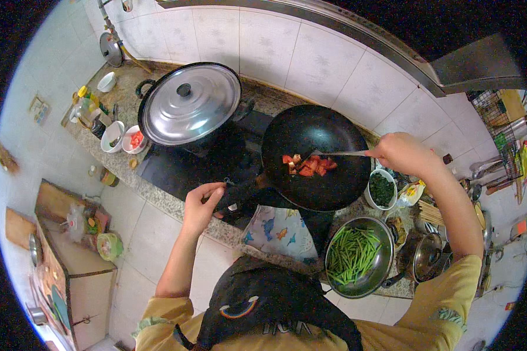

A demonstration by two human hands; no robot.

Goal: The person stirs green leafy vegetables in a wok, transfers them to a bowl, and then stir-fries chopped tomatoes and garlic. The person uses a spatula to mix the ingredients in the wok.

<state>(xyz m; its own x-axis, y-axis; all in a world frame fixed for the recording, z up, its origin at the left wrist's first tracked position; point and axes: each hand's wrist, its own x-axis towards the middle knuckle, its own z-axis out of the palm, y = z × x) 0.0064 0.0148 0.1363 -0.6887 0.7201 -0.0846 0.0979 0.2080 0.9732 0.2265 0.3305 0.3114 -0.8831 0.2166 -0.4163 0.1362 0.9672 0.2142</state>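
Observation:
My left hand [204, 206] is closed around the end of the black wok handle [242, 196]. The black wok [320, 131] sits on the right side of the dark stove [184, 169]. Chopped red pieces, apparently tomato [309, 166], lie in its middle with a few pale bits. From the right, my right hand [397, 151] grips a metal spatula [344, 153]. Its blade reaches in among the red pieces and is partly hidden by them.
A large lidded pot [193, 105] stands on the left. Green beans fill part of a wok-shaped pan [384, 267]; a bowl of chopped greens [382, 188] is near it. Left are a bowl of red pieces [135, 140] and bottles [88, 109]. A patterned cloth [281, 232] hangs at the counter edge.

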